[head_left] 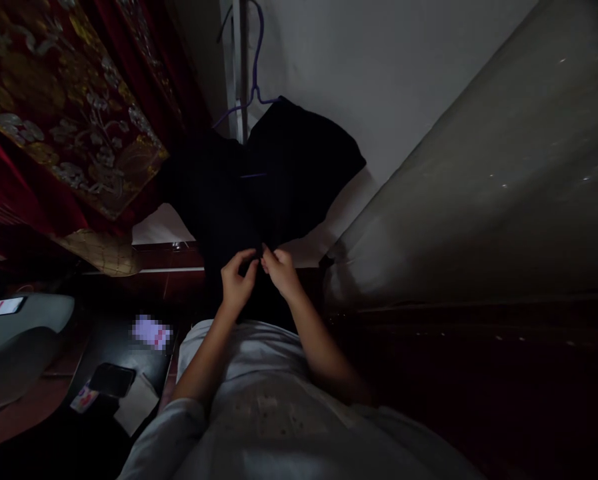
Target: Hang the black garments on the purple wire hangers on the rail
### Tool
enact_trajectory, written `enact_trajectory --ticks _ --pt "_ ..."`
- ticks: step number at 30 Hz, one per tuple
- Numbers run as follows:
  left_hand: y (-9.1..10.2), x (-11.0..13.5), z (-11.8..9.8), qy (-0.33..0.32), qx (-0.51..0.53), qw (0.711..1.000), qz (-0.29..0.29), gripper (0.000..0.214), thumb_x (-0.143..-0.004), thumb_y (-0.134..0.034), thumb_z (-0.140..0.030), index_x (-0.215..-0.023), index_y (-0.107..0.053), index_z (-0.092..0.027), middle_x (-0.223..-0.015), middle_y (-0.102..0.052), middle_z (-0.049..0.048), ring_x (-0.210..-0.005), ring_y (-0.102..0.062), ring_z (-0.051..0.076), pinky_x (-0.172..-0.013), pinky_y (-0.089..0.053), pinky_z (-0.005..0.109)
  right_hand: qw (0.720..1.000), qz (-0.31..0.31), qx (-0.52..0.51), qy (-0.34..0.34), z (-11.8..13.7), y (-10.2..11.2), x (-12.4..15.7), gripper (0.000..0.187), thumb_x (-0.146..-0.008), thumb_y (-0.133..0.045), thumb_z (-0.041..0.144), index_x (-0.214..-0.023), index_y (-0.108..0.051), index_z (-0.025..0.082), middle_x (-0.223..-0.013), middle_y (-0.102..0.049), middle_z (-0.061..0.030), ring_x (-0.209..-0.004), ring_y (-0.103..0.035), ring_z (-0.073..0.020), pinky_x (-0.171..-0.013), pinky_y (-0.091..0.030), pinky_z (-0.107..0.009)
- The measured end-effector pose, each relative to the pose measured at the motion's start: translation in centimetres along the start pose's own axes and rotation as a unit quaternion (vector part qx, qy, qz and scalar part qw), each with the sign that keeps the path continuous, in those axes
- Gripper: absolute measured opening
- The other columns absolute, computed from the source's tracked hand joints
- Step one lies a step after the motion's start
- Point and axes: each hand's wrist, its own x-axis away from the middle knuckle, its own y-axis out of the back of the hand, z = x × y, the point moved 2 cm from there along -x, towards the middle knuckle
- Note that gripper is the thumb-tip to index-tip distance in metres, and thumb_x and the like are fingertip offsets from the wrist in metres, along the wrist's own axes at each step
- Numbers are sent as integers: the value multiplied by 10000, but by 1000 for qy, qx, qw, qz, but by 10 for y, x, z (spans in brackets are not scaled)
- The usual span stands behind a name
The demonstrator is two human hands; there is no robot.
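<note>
A black shirt (299, 160) hangs on a purple wire hanger (255, 73) in front of me. My left hand (239, 280) is at the lower front of the shirt, its thumb and forefinger curled toward each other on the dark cloth. Close beside it on the right, my right hand (280, 270) pinches the front of the same shirt, with the other fingers folded in. The fingertips of both hands nearly meet. Whether a button or only cloth lies between them is too dark to make out.
A metal pole (239, 67) stands behind the hanger. Red embroidered cloth (93, 113) hangs at the left. On a black seat (109, 333) lie a dark phone (111, 380) and white paper (136, 403). Another phone (6, 307) rests on a pale chair. Plastic-like sheeting (479, 200) slopes along the right.
</note>
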Motion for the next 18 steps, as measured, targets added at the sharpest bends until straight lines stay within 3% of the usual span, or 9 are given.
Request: enact_trajectory --ticks 3,7,12,18 --pt "3 -14 -3 -16 -20 1000 -10 141 -918 -653 -202 -1007 -756 -165 -964 -769 73 -900 -736 190 -832 -585 290 997 8 -71 -7 7 1 5 648 -758 -605 820 -662 -559 181 -550 -498 15 -507 -441 -89 -517 -331 -245" --pt "10 -23 -7 -32 -48 997 -53 124 -892 -621 -145 -913 -742 -162 -864 -733 47 -807 -703 160 -732 -545 243 988 106 -111 -13 20 3 14 552 -718 -707 701 -811 -645 160 -573 -496 42 -513 -434 -78 -505 -318 -225" --pt "13 -24 -7 -53 -54 994 -75 143 -866 -602 -118 -833 -734 -164 -799 -695 30 -758 -663 144 -695 -506 228 981 137 -130 -39 36 5 11 350 -748 -668 516 -760 -609 171 -527 -453 62 -467 -387 -69 -471 -262 -219" --pt "7 -18 2 54 50 993 -95 164 -860 -712 -258 -977 -757 -151 -882 -762 55 -800 -728 174 -745 -570 255 991 114 32 56 41 3 -5 229 -843 -584 412 -791 -604 190 -640 -601 8 -579 -537 -115 -561 -400 -239"
